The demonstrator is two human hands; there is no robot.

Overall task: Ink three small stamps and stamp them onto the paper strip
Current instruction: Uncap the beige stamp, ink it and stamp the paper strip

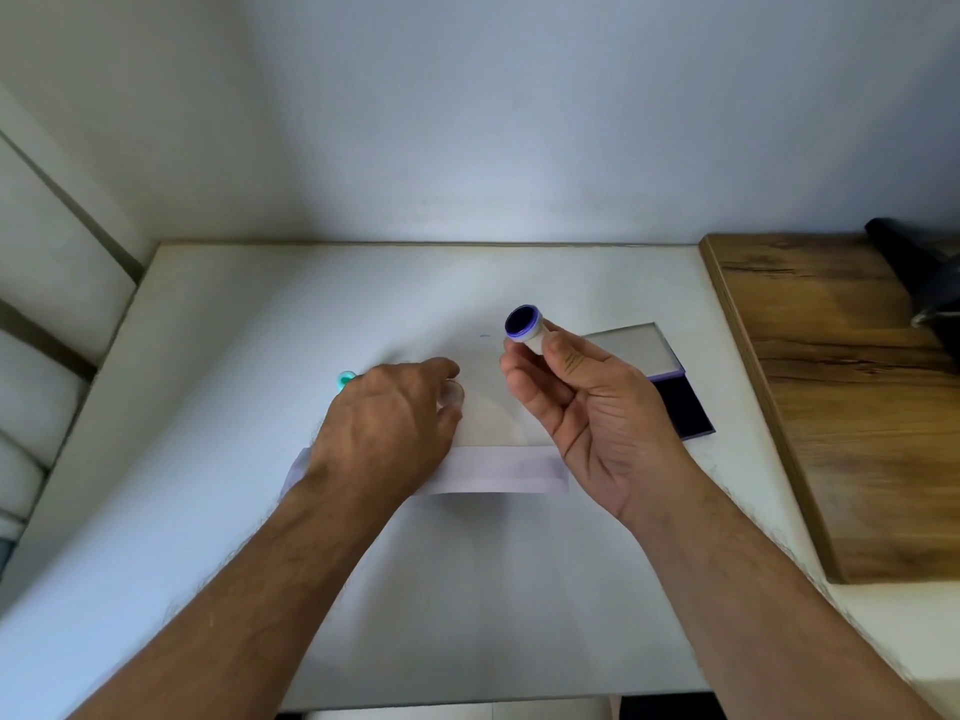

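My right hand (587,407) holds a small white stamp (527,327) up above the table, its round face dark blue with ink and turned toward me. My left hand (395,423) rests palm down on the table and covers the left part of the pale paper strip (509,472); its fingertips close on a small clear round cap (452,394). A teal stamp (345,379) peeks out behind the left hand. The open ink pad (680,407), dark blue with a grey lid, lies to the right behind my right hand.
The white table (467,589) meets a wall at the back. A wooden board (852,397) borders the table on the right, with a dark object (930,272) on its far end. Cushions lie off the left edge.
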